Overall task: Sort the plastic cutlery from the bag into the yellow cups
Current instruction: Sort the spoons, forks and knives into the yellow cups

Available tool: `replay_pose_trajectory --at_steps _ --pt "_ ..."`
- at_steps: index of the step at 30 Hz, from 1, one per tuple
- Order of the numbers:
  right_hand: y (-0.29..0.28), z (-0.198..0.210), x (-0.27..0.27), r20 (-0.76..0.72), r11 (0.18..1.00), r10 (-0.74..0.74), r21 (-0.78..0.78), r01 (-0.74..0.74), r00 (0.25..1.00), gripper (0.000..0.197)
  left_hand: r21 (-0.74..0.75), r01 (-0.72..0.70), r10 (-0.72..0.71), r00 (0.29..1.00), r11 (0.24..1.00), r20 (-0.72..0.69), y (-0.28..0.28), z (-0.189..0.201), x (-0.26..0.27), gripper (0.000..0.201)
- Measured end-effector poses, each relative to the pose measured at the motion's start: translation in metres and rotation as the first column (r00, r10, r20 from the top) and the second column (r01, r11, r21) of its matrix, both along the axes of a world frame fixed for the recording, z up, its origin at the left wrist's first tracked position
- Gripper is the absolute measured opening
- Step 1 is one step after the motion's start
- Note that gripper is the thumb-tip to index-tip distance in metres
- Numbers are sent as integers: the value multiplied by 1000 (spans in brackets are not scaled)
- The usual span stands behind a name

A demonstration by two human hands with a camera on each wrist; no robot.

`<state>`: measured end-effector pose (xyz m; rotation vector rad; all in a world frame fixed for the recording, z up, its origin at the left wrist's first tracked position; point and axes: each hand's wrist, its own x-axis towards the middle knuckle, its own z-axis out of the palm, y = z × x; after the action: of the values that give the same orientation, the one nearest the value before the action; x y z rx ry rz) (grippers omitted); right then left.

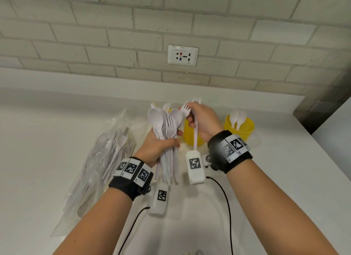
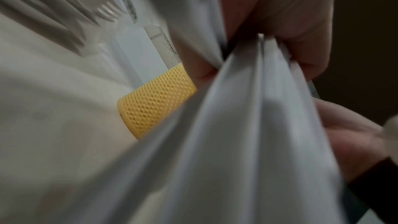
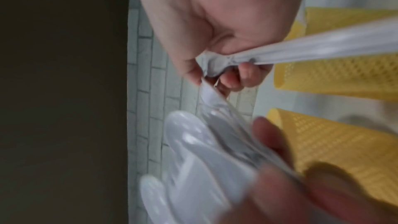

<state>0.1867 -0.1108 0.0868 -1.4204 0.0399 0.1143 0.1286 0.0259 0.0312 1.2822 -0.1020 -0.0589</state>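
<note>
Holding a bunch of white spoons and forks (image 1: 167,133), the left hand (image 1: 157,146) grips tight; beside it the right hand (image 1: 201,120) pinches one fork (image 1: 187,109) just over a yellow cup (image 1: 190,135).

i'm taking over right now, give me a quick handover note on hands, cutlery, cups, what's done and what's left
Left hand: grips a mixed bunch of spoons and forks, heads up.
Right hand: holds white forks above the middle yellow cup.
Right yellow cup: already holds spoons.
A third cup shows in the left wrist view, its contents hidden.
Plastic bag: lies on the counter at left, cutlery inside.
Left to do: drop the forks, sort the bunch, empty the bag.
</note>
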Motion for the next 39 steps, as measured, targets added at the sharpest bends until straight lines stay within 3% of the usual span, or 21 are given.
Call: replay_pose_trajectory --at_steps 4,7,9,13,16,19,20,22,25,28,30,34,39 --pt "-20 20 18 12 948 -192 260 183 981 20 -3 -6 6 1000 1000 -27 1 -6 -2 40" --pt "-34 30 35 133 911 -371 243 333 919 21 -38 -52 51 998 998 -43 2 -7 -1 36" --pt "-37 31 43 255 916 -398 156 369 881 19 -68 -75 72 996 995 -54 4 -5 0 33" --pt "-35 7 55 342 943 -254 -122 311 905 16 -98 -66 61 997 993 -49 7 -1 1 32" --pt "-35 -21 59 241 922 -108 -339 188 964 14 -122 -58 54 998 991 -39 9 2 2 31" --pt "-35 -28 51 298 816 -74 -530 230 952 51 -147 -52 47 998 988 -41 11 4 2 29" --pt "-33 -24 48 390 783 -86 -543 304 917 56 -157 -46 39 998 987 -43 11 5 2 29" --pt "-24 -13 40 515 794 -74 -488 362 854 46 -178 -32 24 999 984 -47 11 6 4 29" --pt "-3 2 21 402 905 101 -417 84 910 16 -191 -24 16 999 981 -45 8 9 5 26" --pt "10 4 3 401 949 121 -316 13 908 20 -174 -78 65 995 982 -78 5 12 5 19" --pt "15 -1 -3 375 932 185 -360 -41 908 25 -153 -146 133 987 977 -92 5 12 6 20" --pt "28 -12 -10 247 836 297 -534 -126 922 42 -112 -171 168 985 979 -36 6 13 6 50" --pt "29 -8 -8 203 893 279 -414 -176 939 35 -128 -137 137 991 982 -11 13 12 2 44"
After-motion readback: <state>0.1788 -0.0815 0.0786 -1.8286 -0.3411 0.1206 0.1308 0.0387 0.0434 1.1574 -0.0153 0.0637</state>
